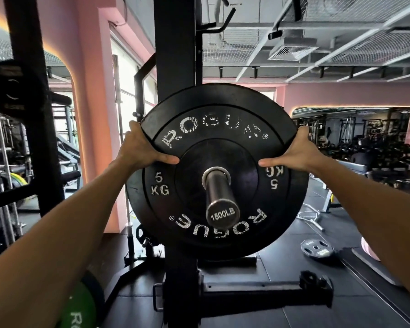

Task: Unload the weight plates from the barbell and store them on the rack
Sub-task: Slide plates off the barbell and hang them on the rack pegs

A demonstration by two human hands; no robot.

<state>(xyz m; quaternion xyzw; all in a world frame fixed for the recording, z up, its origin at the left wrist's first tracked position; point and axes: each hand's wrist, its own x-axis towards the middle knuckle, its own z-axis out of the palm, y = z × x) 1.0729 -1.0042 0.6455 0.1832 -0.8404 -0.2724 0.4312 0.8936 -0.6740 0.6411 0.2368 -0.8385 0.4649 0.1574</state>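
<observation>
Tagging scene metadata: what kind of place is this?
A gym, most likely a commercial weight room. Both hands, left and right, grip a black 5 KG Rogue bumper plate on a barbell sleeve, with a black rack upright behind and exercise machines in the background.

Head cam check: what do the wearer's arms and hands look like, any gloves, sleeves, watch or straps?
Both forearms are bare up to the frame edge: no sleeves in view. The left hand and right hand have no gloves, wraps or straps. No watch, band or ring shows on either wrist or on the visible fingers. No markings visible.
</observation>
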